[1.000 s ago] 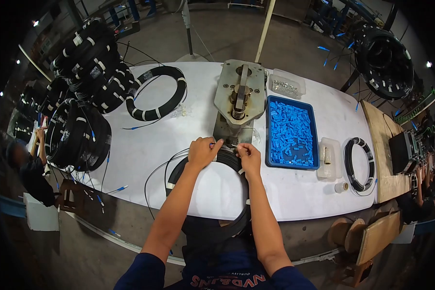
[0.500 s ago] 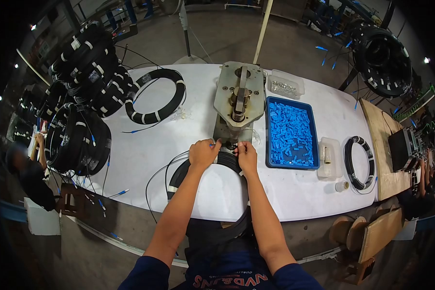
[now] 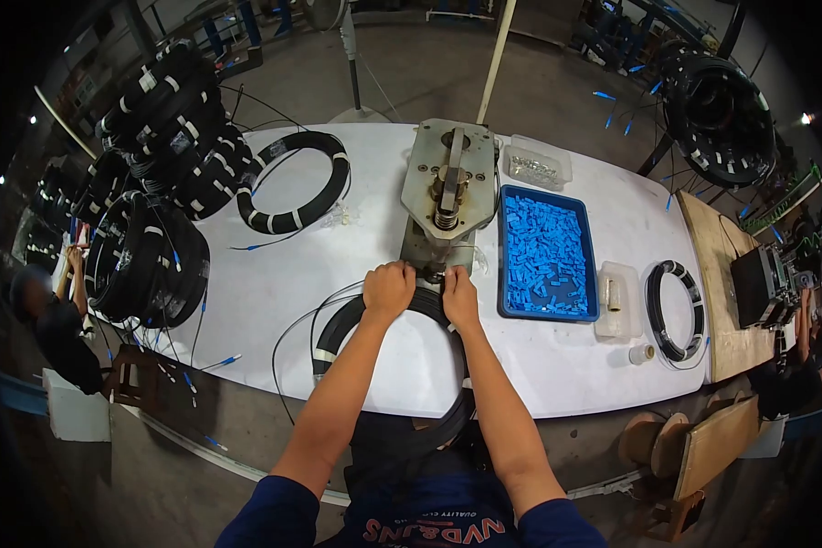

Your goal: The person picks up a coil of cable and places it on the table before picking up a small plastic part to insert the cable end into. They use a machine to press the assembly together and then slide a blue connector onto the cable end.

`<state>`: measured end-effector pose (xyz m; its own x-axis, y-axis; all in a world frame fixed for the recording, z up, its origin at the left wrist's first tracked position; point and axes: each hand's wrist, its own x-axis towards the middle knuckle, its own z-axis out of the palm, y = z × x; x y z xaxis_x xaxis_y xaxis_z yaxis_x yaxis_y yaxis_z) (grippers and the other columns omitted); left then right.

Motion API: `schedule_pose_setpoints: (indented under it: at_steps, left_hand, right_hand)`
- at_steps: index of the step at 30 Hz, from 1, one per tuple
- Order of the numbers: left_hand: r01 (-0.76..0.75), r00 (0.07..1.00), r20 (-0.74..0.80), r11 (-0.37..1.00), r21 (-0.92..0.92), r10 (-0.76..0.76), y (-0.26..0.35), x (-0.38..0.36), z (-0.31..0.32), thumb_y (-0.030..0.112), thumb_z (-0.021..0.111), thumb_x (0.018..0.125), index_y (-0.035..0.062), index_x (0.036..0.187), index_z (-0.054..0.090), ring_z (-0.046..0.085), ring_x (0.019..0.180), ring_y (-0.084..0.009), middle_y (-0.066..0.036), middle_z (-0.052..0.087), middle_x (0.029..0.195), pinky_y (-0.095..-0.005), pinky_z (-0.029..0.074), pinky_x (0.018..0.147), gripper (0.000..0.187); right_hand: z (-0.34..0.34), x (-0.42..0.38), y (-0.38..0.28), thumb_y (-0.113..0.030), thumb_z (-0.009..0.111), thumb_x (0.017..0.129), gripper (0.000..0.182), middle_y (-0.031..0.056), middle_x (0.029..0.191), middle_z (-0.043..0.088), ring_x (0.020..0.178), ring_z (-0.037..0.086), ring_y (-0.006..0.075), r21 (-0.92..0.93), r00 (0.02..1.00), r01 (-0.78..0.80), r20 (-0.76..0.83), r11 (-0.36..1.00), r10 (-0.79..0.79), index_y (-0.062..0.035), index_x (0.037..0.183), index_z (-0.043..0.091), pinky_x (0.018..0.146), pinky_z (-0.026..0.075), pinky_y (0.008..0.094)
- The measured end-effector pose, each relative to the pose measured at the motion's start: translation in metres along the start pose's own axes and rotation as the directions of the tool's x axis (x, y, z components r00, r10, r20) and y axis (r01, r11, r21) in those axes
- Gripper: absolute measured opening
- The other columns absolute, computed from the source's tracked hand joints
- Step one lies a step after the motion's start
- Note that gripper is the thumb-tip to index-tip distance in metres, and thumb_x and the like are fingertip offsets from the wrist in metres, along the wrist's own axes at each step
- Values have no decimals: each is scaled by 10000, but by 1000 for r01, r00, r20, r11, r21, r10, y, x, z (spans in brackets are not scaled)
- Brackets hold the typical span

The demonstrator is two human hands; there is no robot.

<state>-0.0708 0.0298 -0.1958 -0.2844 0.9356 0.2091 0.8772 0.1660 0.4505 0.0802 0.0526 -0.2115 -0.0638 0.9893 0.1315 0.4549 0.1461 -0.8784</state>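
Note:
My left hand (image 3: 390,290) is closed at the lower front of a metal press (image 3: 447,178), fingers pinched together. Facing it across a small gap, my right hand (image 3: 459,299) pinches at the same spot. Whatever the fingertips hold is too small and covered to make out. Below the hands lies a coil of black cable (image 3: 331,342) with white tape bands, hanging over the table's front edge between my forearms. Loose loops of its cable stick out to the left.
Right of the press stands a blue tray (image 3: 596,274) of small blue connector parts, near a clear box (image 3: 562,173) of small pieces. Other cable coils (image 3: 299,219) and tall coil stacks (image 3: 169,137) fill the left side. A co-worker (image 3: 64,329) is at far left.
My hands have shifted slightly at the press, the left fingers turning in and now covering the bit of blue seen at them before. The view has moved slightly.

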Motion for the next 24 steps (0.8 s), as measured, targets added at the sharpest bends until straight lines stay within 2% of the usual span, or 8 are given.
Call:
schedule_pose_setpoints:
  at_steps: [1,3,7,9,13,18,21,24]
  left_hand:
    - [-4,1000,5,1000,1,4,3,0,-5,359,503,952,50,768,711,672,742,-367,-158,704,763,-466,514,706,416]
    - [78,991,115,994,-70,-70,8,3,-14,454,499,953,41,769,709,685,728,-348,-156,709,770,-447,523,709,499]
    - [124,980,167,990,-68,-111,13,3,-21,553,501,933,50,774,715,690,752,-339,-151,711,767,-435,526,718,569]
    - [167,970,188,984,-57,-153,14,4,-22,582,517,912,58,775,722,693,763,-340,-149,715,776,-427,528,724,579]
    - [166,967,204,986,-36,-155,15,6,-21,559,512,921,64,775,727,692,761,-341,-147,715,770,-431,528,725,559]
    - [152,977,154,988,-3,-150,12,7,-15,487,534,915,66,768,729,685,740,-351,-162,704,743,-438,525,732,487]
    - [149,985,94,986,-75,-142,11,4,-12,467,547,906,62,756,727,677,711,-360,-167,693,718,-444,523,723,468]
    - [140,988,72,988,-70,-135,10,4,-11,451,553,904,63,749,728,672,691,-366,-166,688,702,-448,520,704,453]
  right_hand:
    - [-2,-1,0,-269,463,1028,289,245,862,654,853,639,431,1,1000,-5,-3,1000,5,5,996,550,754,485,455]
    - [-4,0,0,-262,471,1024,277,266,904,645,887,620,458,62,998,-41,46,997,38,4,1023,547,768,481,463]
    - [-6,-1,-5,-272,457,1029,291,261,919,650,892,626,449,66,998,-44,41,997,42,4,1043,548,777,482,461]
    - [-9,0,-7,-293,432,1037,320,261,954,651,925,624,444,53,985,-125,127,991,118,5,1062,548,803,480,456]
    - [-7,0,1,-314,403,1044,348,265,979,647,955,617,444,85,991,-78,112,993,69,1,1086,547,827,474,452]
    - [-10,2,2,-321,387,1047,355,267,990,644,969,609,454,70,988,-46,150,997,35,-8,1103,543,836,468,457]
    - [-9,4,3,-319,387,1049,349,266,991,643,971,605,453,33,980,-93,178,995,86,-10,1106,537,835,465,461]
    - [-9,3,3,-318,387,1051,342,257,972,642,956,612,438,48,983,-84,170,995,74,-12,1103,531,829,466,456]
